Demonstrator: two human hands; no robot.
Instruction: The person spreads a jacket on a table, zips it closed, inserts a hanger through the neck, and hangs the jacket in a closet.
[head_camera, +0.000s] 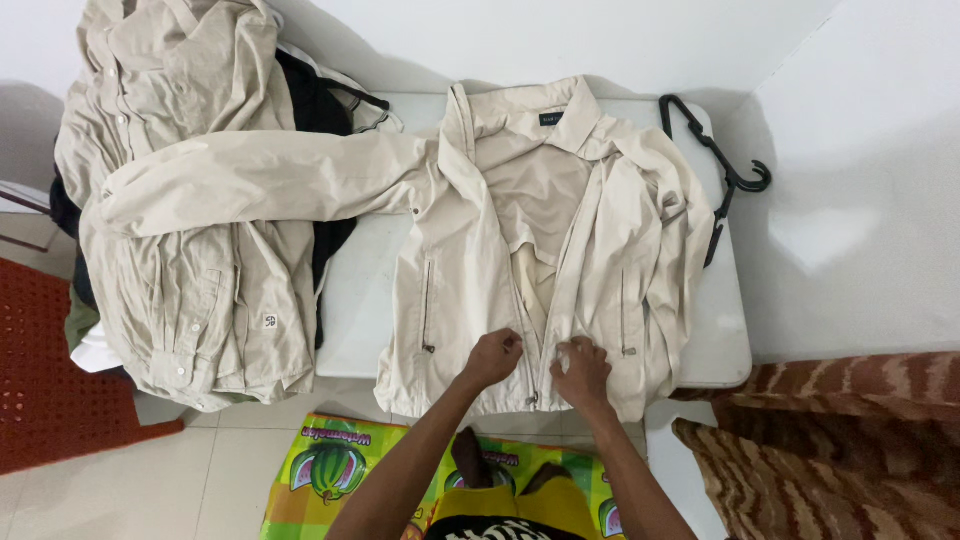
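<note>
A beige zip-front jacket (470, 250) lies face up on a white table (360, 290), its collar at the far side and its front partly open. Its left sleeve (250, 180) stretches out to the left. My left hand (493, 357) pinches the left front edge near the hem. My right hand (582, 368) grips the right front edge beside the zipper (533, 395). Both hands sit close together at the jacket's lower front.
A pile of clothes (190, 270), beige shirts over dark garments, lies at the table's left end. A black hanger (722, 170) rests at the far right corner. Below are a colourful mat (330, 465), a red perforated mat (50, 370) and a brown striped rug (850, 440).
</note>
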